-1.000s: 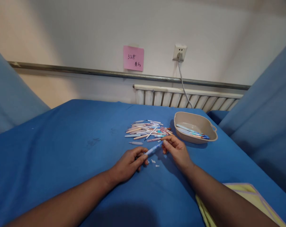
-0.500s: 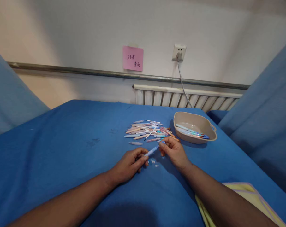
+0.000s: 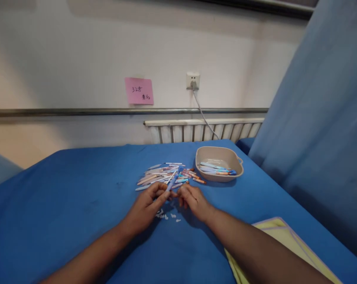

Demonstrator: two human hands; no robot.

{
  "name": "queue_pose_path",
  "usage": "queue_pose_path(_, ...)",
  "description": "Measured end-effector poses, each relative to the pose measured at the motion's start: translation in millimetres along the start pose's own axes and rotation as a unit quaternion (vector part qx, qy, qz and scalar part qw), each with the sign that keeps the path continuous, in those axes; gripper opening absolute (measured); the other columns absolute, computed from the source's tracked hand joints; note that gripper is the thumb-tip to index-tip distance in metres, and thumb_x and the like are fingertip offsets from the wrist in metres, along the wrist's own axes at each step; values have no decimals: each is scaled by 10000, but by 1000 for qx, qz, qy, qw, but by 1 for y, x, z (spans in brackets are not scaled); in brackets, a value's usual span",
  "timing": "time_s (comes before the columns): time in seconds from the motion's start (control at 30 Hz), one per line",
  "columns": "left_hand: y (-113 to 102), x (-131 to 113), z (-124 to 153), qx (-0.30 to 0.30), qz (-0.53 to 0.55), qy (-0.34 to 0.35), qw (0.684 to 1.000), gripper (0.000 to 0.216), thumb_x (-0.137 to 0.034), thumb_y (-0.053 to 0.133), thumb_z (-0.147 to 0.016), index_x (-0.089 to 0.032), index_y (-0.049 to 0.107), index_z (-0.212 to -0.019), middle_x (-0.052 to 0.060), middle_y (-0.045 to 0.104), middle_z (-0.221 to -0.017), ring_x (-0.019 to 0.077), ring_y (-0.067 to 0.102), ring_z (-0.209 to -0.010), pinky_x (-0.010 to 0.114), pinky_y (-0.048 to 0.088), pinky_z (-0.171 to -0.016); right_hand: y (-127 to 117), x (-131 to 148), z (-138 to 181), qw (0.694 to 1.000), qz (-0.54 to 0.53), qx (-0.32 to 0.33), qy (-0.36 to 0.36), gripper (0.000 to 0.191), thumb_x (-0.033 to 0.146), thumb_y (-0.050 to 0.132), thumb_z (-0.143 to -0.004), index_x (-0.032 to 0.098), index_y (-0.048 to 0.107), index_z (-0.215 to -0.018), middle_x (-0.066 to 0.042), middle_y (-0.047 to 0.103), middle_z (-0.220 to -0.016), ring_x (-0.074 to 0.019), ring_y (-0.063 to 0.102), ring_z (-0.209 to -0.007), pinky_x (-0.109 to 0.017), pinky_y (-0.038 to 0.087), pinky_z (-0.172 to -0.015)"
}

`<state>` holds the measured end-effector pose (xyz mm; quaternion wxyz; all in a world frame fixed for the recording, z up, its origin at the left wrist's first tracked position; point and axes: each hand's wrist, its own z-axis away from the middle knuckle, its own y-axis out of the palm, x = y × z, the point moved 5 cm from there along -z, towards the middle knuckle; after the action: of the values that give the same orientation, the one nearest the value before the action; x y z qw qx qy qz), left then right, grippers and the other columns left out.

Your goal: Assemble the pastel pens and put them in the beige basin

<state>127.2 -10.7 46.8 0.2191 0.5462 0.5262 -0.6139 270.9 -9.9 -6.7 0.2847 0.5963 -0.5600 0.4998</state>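
A blue pen [image 3: 173,181] is pinched between the thumb and fingers of my left hand [image 3: 145,207], its darker blue end tilted up and away from me. My right hand [image 3: 194,200] is closed, fingers curled beside the pen's lower end and close to my left fingertips. Whatever it may hold is hidden. Behind both hands lies a loose pile of pens and slim pieces [image 3: 155,175] in pastel, orange and blue. Small white scraps [image 3: 166,216] are scattered on the blue cloth below my hands.
A beige plastic basket [image 3: 239,170] with several blue pens [image 3: 215,169] stands right of the pile. A folded yellow cloth [image 3: 285,240] lies under my right forearm. Blue curtain [image 3: 314,118] hangs at right. Beyond the blue-covered surface [image 3: 78,189] are a radiator [image 3: 178,132] and a plugged-in cable [image 3: 203,114].
The view has swung right, so everything sits further left. The pen has turned from pointing at my right hand to pointing up and away. My right hand has moved from its far end toward its near end.
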Motion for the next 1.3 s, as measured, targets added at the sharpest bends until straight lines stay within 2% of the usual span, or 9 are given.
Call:
queue_pose_path(0.1, 7, -28, -30, 7, -90, 62, 994, 243, -393, 530, -838, -171, 628, -835, 3, 640, -773, 150, 575, -728, 249, 454, -688, 0, 1, -2, 998, 58, 0, -10, 369, 416, 322, -957, 178, 566, -816, 11, 573, -621, -109, 517, -529, -232, 399, -567)
queue_pose_path(0.17, 16, -43, -51, 9, -139, 92, 986, 244, -391, 539, -828, -185, 655, -889, -6, 650, -788, 138, 558, -685, 236, 439, -646, 0, 4, -3, 996, 81, 1, -23, 331, 360, 331, -958, 176, 566, -815, 11, 582, -628, -111, 529, -540, -230, 396, -577)
queue_pose_path(0.37, 58, -65, -113, 36, -280, 192, 940, 183, -339, 581, -821, -192, 669, -885, 9, 664, -844, 158, 573, -786, 256, 433, -733, 1, 16, -4, 985, 167, 21, -46, 260, 281, 421, -913, 166, 578, -741, -12, 626, -696, -131, 575, -642, -225, 372, -590)
queue_pose_path(0.5, 87, -64, -150, 83, -399, 218, 887, 182, -299, 550, -852, -187, 656, -948, 26, 676, -883, 169, 587, -849, 263, 436, -771, 1, 20, -5, 975, 214, 36, -41, 267, 298, 422, -913, 165, 597, -761, -20, 653, -727, -135, 584, -665, -229, 359, -597)
queue_pose_path(0.73, 120, -42, -199, 131, -470, 205, 848, 185, -265, 582, -809, -183, 684, -940, 69, 691, -915, 216, 594, -932, 294, 433, -839, 1, 23, -6, 960, 266, 74, -43, 303, 307, 368, -931, 164, 631, -881, -62, 703, -883, -174, 624, -778, -247, 364, -611)
queue_pose_path(0.87, 129, -24, -218, 147, -503, 173, 834, 211, -242, 564, -797, -190, 695, -953, 82, 701, -948, 223, 608, -940, 292, 434, -848, 2, 19, -7, 955, 283, 88, -30, 279, 269, 388, -907, 152, 634, -966, -84, 703, -966, -200, 634, -860, -252, 391, -636)
queue_pose_path(1.0, 134, -12, -226, 173, -523, 142, 822, 207, -245, 595, -758, -210, 704, -930, 70, 705, -954, 215, 626, -912, 261, 450, -792, 4, 17, -10, 949, 299, 96, -32, 312, 289, 376, -911, 144, 648, -967, -90, 703, -969, -195, 639, -822, -257, 397, -620)
queue_pose_path(1.3, 143, -16, -215, 220, -538, 122, 805, 190, -254, 618, -727, -223, 717, -886, 81, 714, -914, 244, 634, -888, 282, 453, -742, 4, 16, -10, 951, 295, 93, -28, 332, 309, 367, -915, 152, 654, -973, -100, 702, -995, -221, 649, -858, -271, 417, -638)
